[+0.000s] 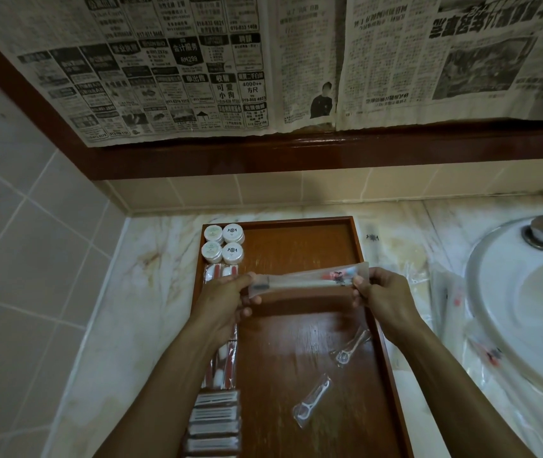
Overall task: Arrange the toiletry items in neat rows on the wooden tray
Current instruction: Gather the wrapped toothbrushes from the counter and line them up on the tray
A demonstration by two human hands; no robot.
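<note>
Marble counter (151, 285) runs along a tiled wall, with newspaper sheets (177, 67) hung above a dark wooden ledge and a white sink (508, 312) at the right. From the head camera we see the wooden tray (300, 239) lying lengthwise on the counter. Our left hand (222, 300) and right hand (381, 294) each pinch one end of a clear-wrapped toothbrush packet (310, 279), holding it level above the tray's middle. Four round white-lidded jars (223, 242) sit in a two-by-two block at the far left corner. Wrapped packets (222, 365) line the left edge below them. Two wrapped floss picks (313, 399) lie loose at the tray's right.
</note>
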